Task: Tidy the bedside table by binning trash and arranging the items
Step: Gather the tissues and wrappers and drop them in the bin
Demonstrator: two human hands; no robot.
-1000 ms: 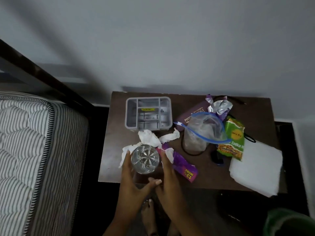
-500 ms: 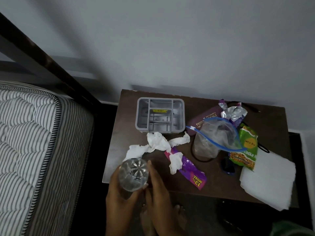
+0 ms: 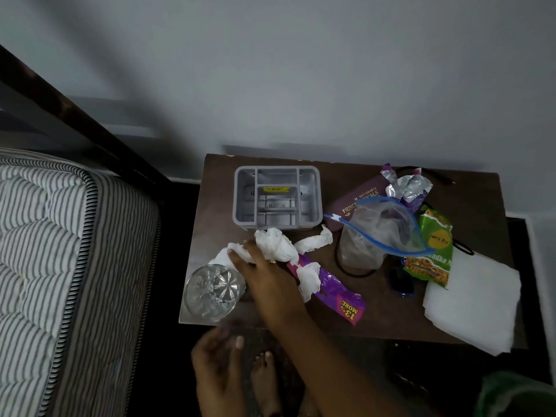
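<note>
While the glass stands upright on the table's near left corner, free of both hands, the right hand reaches across to the crumpled tissues just behind it. Its fingers lie spread on the leftmost wad; no closed grasp is visible yet, so the hand counts as open and touching, not holding. The left hand hangs below the table edge, blurred, fingers loose and empty.

Step in hand, by judgement: collecting trash, starting with the tissues. Arranging has not begun; the grey organiser at the back stands empty.

Trash remaining on the table:
- tissue wads, one lying on the purple wrapper
- foil wrapper at the back right
- green snack packet, partly under the zip bag

A maroon pouch lies behind the bag and a white cloth overhangs the right front corner.

Next move calls for: closing the fingers round the wads, gathering all pieces in one sweep if possible. The glass sits near the wrist and close to the table edge; a sideways drag could knock it off. Lift the tissues up, not across. No bin is in view, so its place cannot be told.
</note>
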